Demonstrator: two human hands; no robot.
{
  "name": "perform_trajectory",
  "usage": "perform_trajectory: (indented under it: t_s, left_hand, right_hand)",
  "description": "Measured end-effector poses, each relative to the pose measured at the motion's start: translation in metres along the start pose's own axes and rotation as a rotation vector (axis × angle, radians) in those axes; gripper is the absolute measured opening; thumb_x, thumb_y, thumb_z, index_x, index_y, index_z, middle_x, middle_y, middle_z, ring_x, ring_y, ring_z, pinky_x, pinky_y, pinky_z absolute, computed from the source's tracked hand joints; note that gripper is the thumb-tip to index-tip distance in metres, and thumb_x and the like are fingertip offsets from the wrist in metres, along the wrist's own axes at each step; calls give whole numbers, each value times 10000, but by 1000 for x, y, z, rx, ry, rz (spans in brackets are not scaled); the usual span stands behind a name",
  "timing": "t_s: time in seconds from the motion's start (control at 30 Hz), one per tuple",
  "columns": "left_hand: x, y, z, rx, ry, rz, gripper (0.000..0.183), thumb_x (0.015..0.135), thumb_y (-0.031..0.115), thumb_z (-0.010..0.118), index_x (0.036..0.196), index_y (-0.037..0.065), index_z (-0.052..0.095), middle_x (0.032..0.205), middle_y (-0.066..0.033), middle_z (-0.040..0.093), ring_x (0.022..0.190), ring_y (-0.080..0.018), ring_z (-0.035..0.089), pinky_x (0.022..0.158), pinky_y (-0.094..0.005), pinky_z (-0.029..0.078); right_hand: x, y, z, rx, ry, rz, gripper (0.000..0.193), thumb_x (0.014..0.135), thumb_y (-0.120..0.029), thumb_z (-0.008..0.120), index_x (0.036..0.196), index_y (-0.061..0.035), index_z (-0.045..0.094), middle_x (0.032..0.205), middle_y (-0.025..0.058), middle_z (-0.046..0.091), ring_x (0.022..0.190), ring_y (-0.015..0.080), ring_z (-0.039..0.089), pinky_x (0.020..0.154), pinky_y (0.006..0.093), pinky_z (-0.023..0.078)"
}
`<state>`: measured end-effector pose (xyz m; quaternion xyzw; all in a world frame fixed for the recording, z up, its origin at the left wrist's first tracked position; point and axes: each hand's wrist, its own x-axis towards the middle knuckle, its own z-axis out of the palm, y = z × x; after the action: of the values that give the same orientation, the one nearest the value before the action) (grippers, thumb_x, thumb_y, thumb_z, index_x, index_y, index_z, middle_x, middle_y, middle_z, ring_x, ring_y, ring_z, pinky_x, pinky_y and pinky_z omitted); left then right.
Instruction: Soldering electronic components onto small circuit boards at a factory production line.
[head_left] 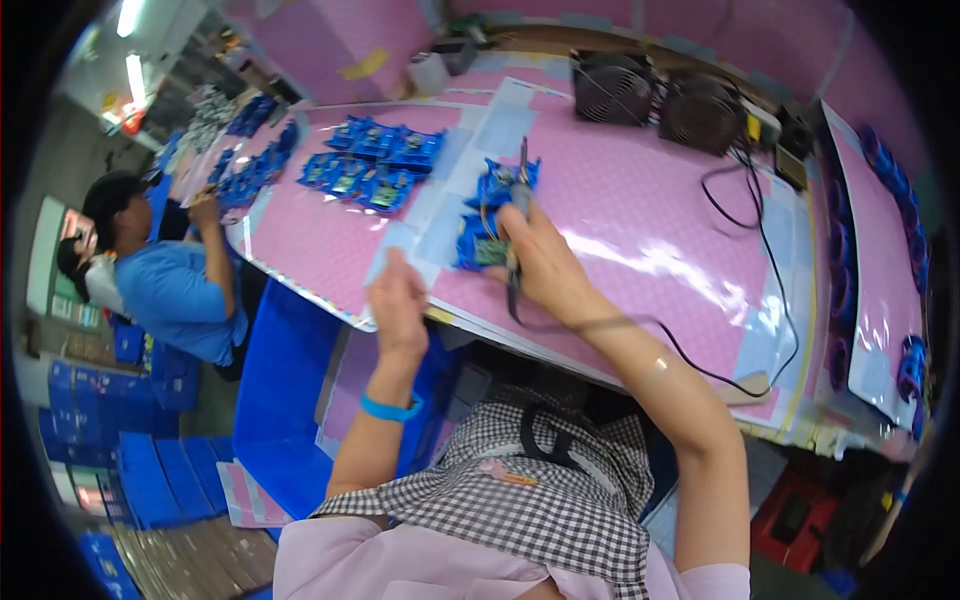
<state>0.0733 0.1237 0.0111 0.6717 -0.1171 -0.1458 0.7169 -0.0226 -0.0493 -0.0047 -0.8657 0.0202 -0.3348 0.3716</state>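
My right hand is closed around a soldering iron, its tip pointing away from me and its black cord trailing to the right. Just left of the iron, two blue plastic housings with green circuit boards lie on the pink table, one behind the other. The right hand partly covers the nearer one; whether it touches it I cannot tell. Over the table's front edge hovers my left hand, somewhat blurred. Its fingers look loosely extended, with nothing visible in them. A blue band circles that wrist.
More blue housings stand in rows at the back left. Two black fans sit at the back, with a cable looping right. A rack with blue round parts borders the right. A blue bin is left; a co-worker works beyond.
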Motion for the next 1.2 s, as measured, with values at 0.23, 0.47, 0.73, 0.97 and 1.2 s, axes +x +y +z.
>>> perform_trajectory:
  t_s: [0.23,0.47,0.73,0.97,1.2]
  left_hand:
    - [0,-36,5,556,-291,416,315,973,217,461,951,-8,681,902,-129,665,810,-230,610,767,-336,461]
    - [79,-78,3,1029,-260,592,358,950,120,372,1199,-8,595,1217,-189,604,1181,-315,536,1028,-406,389]
    - [97,-79,-30,-603,-576,-225,240,968,198,466,1065,25,601,708,-10,502,538,-61,383,491,-199,351]
    - [25,-67,9,-760,-358,-326,374,978,170,419,1320,28,473,561,39,345,491,-66,369,546,-227,440]
    - [16,-62,33,-1111,-670,-676,217,897,200,551,730,64,579,535,50,301,447,-74,264,444,-243,229]
  right_hand:
    - [13,-43,-36,-14,236,-75,298,725,-57,772,847,-13,504,820,184,622,929,374,645,739,397,510]
    - [-130,-70,-187,-199,689,290,269,767,56,699,814,-32,449,1069,229,662,980,282,670,856,335,506]
    - [-275,-12,-417,-1142,1299,411,377,724,-78,783,927,-48,467,1078,187,623,1128,250,556,885,332,445]
    - [-373,61,-520,-1111,1042,800,742,762,-517,676,1211,39,477,1059,255,570,997,394,523,897,434,391]
    - [-228,-8,-391,-1220,855,526,352,799,-217,718,983,46,573,838,160,593,737,267,534,690,365,452]
